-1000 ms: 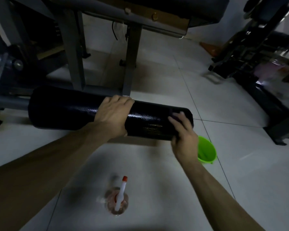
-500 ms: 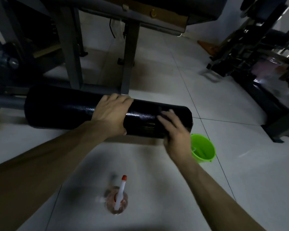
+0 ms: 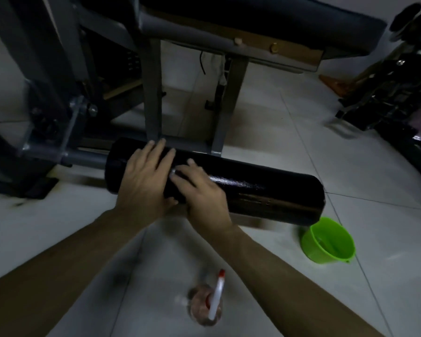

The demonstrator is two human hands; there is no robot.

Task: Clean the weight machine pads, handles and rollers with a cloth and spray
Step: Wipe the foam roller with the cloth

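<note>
The black roller (image 3: 265, 190) lies level above the floor (image 3: 350, 154), fixed at its left end to the grey frame (image 3: 153, 93). The left hand (image 3: 144, 183) grips the roller near that end: its fingers (image 3: 156, 152) are together and curled over the top, with the thumb under the near side. Just right of it, touching it, the right hand (image 3: 204, 195) rests on the roller, its fingers (image 3: 190, 166) nearly straight, slightly apart and pressed flat on the surface. Whether a cloth lies beneath them cannot be told. Below the roller the bottle (image 3: 214, 300) stands on the floor. A green bucket (image 3: 311, 249) sits under the roller's right end. The pad (image 3: 253, 15) is above the roller.
</note>
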